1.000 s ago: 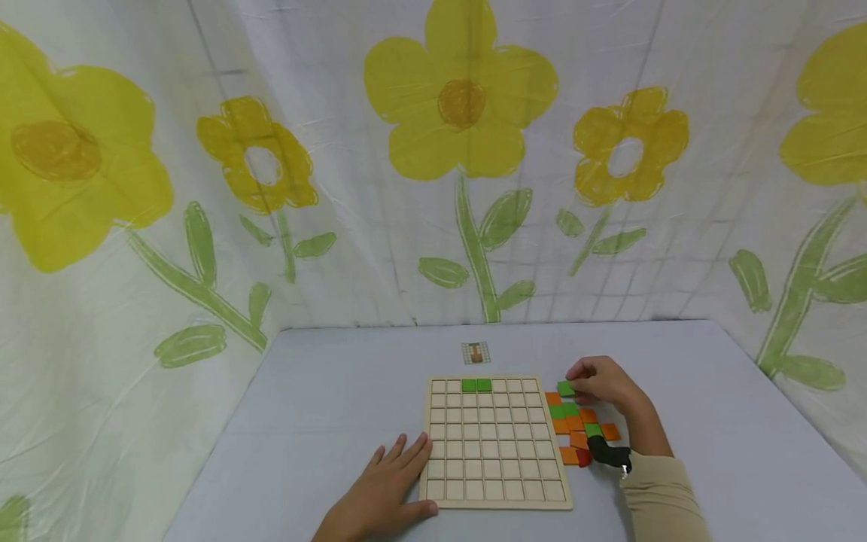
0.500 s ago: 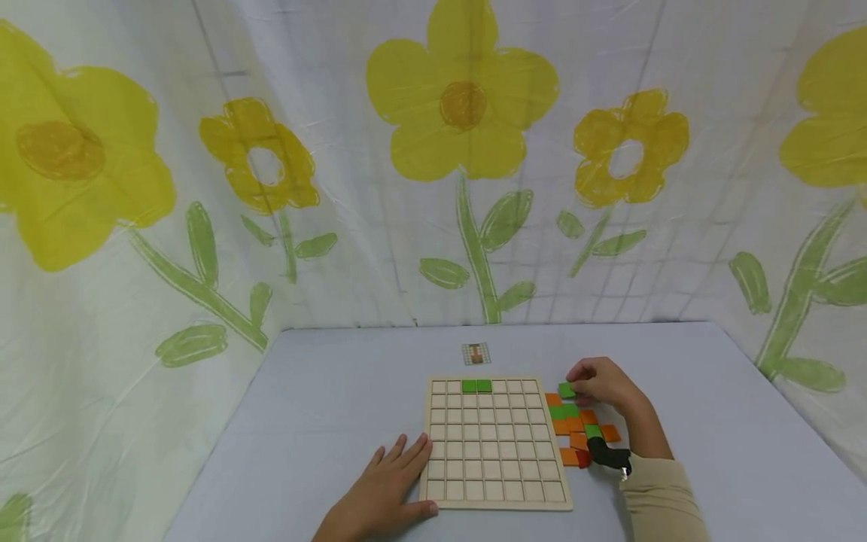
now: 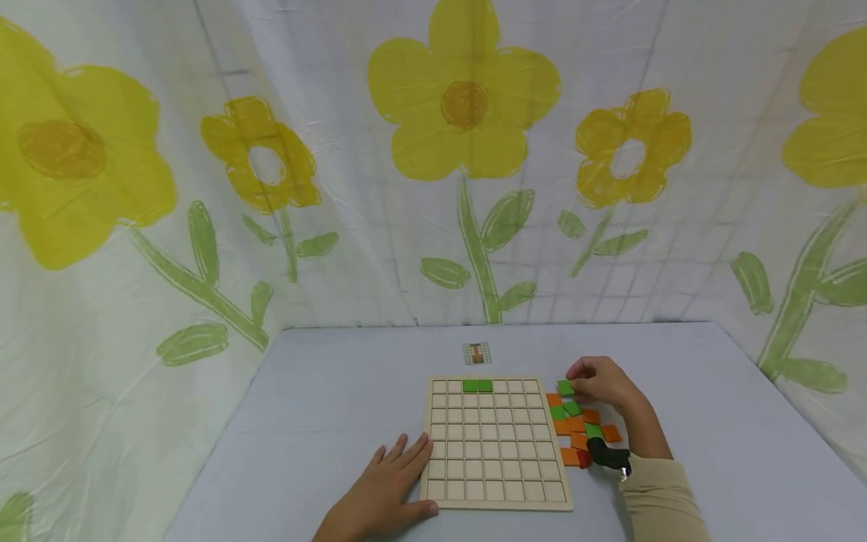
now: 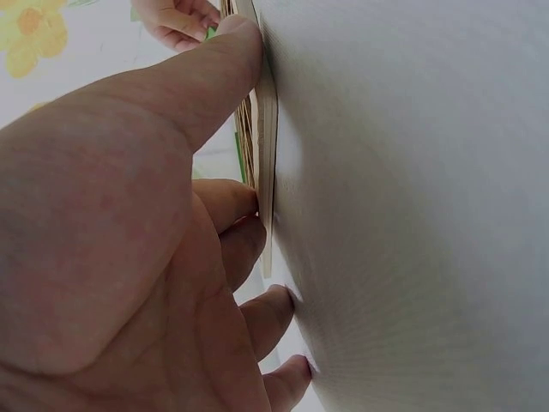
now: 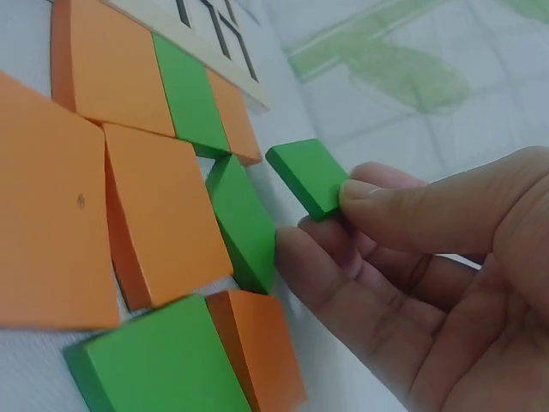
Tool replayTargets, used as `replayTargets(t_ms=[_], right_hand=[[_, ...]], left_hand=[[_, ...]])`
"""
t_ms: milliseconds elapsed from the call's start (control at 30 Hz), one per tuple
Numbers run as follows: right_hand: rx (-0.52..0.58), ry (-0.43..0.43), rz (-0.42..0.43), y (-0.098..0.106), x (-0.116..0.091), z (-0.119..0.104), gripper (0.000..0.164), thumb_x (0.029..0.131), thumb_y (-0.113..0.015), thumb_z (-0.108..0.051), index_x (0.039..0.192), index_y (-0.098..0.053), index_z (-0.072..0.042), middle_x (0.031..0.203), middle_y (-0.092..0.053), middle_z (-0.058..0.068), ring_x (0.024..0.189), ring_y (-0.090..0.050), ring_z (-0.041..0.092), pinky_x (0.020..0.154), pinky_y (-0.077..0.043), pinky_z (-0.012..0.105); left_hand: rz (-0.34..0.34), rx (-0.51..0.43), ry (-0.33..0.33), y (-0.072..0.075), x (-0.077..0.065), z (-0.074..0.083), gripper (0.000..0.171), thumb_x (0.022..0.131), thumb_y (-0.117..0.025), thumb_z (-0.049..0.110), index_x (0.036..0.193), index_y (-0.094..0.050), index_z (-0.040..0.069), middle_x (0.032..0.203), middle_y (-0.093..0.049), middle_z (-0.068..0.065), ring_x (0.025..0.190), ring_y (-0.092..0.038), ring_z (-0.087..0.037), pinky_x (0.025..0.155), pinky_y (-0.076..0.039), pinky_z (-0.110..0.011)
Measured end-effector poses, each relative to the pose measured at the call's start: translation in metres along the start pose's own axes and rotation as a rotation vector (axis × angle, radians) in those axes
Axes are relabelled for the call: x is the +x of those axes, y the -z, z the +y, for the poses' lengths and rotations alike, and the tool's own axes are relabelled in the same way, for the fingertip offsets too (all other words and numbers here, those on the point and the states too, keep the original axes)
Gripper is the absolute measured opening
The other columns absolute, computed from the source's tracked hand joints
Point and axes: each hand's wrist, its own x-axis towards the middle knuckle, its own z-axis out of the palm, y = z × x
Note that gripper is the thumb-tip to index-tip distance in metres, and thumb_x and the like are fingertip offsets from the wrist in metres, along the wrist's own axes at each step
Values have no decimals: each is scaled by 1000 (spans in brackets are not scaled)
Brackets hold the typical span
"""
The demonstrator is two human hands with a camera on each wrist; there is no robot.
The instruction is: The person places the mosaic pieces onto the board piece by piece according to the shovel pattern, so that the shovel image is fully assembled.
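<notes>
In the head view my right hand [image 3: 603, 382] is beyond the loose tiles, right of the wooden grid board [image 3: 494, 449]. It pinches a green square tile [image 5: 310, 176] between thumb and fingers, raised beside the pile in the right wrist view. Another fingertip is right at the edge of a tilted green tile [image 5: 243, 225] in that pile. My left hand [image 3: 387, 488] lies spread at the board's left edge, fingertips and thumb touching the frame. Two green tiles [image 3: 477, 385] sit side by side in the board's far row.
Several orange tiles [image 3: 570, 457], some green ones and a red piece [image 3: 584, 458] lie against the board's right side. A small printed card [image 3: 477, 353] with a grid pattern lies behind the board. A flowered curtain [image 3: 352, 248] hangs behind the white table [image 3: 305, 406].
The pinched green tile has risen slightly. A green tile just below it in the pile has shifted and turned a little. My left hand stays in place.
</notes>
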Motion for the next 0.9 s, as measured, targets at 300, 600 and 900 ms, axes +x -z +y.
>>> replayTargets(t_ms=[300, 600, 900], right_hand=[[65, 47, -34, -8, 3, -1, 8, 93, -64, 4, 100, -65, 7, 91, -65, 14, 77, -68, 25, 70, -59, 37], [85, 71, -58, -12, 4, -3, 8, 94, -63, 4, 101, -64, 7, 89, -64, 13, 77, -69, 26, 70, -59, 38], [80, 89, -66, -13, 3, -6, 8, 95, -62, 4, 102, -63, 9, 89, -64, 16, 75, -70, 29, 70, -59, 38]], left_hand=[[-10, -3, 14, -1, 1, 0, 91, 91, -58, 65, 157, -33, 9, 163, -28, -5, 147, -25, -39, 110, -23, -67], [4, -8, 2, -1, 0, -1, 91, 91, -58, 66, 157, -34, 8, 163, -29, -5, 147, -25, -40, 111, -23, -66], [-1, 5, 11, -3, 2, -3, 93, 90, -57, 68, 157, -33, 9, 163, -28, -4, 147, -25, -39, 110, -24, -66]])
